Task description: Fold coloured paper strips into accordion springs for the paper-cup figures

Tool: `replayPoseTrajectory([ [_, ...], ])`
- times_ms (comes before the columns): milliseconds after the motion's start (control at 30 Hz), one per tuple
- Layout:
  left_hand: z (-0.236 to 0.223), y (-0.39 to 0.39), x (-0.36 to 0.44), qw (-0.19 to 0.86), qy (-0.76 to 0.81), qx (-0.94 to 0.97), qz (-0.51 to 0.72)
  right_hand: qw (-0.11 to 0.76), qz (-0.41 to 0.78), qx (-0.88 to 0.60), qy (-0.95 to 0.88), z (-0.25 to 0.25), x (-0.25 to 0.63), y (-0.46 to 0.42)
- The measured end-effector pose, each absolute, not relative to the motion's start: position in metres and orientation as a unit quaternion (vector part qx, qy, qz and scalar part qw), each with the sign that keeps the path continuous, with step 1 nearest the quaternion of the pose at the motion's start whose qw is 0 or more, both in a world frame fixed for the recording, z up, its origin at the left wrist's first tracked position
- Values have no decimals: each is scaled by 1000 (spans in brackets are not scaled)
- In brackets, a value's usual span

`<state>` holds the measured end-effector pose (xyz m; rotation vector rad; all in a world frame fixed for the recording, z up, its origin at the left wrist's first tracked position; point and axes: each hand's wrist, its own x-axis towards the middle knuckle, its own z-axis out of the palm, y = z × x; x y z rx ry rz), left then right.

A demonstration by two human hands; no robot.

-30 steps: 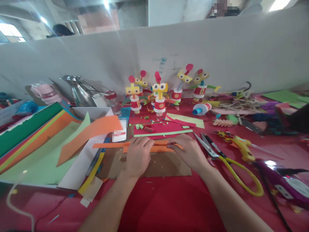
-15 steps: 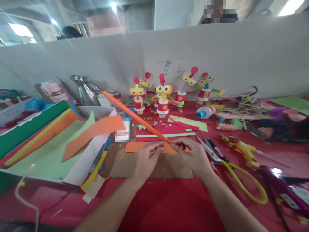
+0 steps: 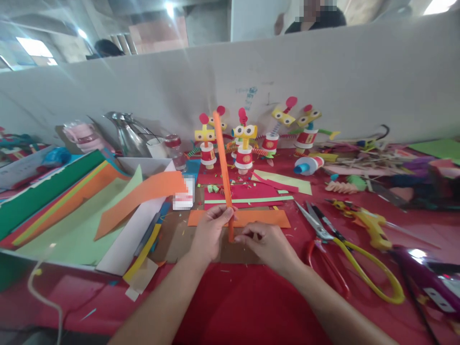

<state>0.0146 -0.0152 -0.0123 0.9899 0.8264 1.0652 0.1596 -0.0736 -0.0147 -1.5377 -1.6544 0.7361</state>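
A long, narrow orange paper strip [image 3: 223, 167] stands nearly upright over the work spot, its top leaning slightly left. My left hand [image 3: 210, 230] pinches it between thumb and fingers a little above its lower end. At that lower end, the thumb and fingertips of my right hand [image 3: 269, 242] close on the strip's edge. Behind the hands a wider orange paper piece [image 3: 262, 219] lies flat on a brown cardboard sheet [image 3: 176, 244]. Beyond that rests red paper [image 3: 247, 194] with a thin light green strip across it.
Several paper-cup robot figures [image 3: 243, 155] stand at the back. Scissors with yellow handles [image 3: 373, 273], red-handled pliers [image 3: 332, 268] and a yellow glue gun [image 3: 373, 230] lie on the right. A box of coloured paper [image 3: 143, 235] fills the left, with a metal jug [image 3: 127, 136] behind it.
The orange strip has swung from a leftward slant to nearly upright. My left hand has taken hold of it, while my right hand has moved down to its lower end.
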Motion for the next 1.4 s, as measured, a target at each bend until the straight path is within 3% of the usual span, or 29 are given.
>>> replayPoseTrajectory([
  [200, 0, -10, 1, 685, 367, 561, 285, 520, 438, -535, -501, -5, 171, -67],
  [333, 5, -9, -1, 632, 382, 647, 188, 544, 532, -503, -410, -8, 166, -65],
  [600, 11, -2, -14, 590, 388, 705, 63, 609, 581, -474, -260, -15, 178, -59],
  [1067, 15, 7, -29, 519, 410, 748, -43, 744, 446, -472, -157, -6, 223, -47],
  [1300, 14, 21, -48, 477, 404, 775, -91, 731, 359, -551, -185, -7, 223, -45],
  [1400, 9, 20, -42, 469, 409, 782, -36, 716, 340, -579, -192, -12, 223, -41],
])
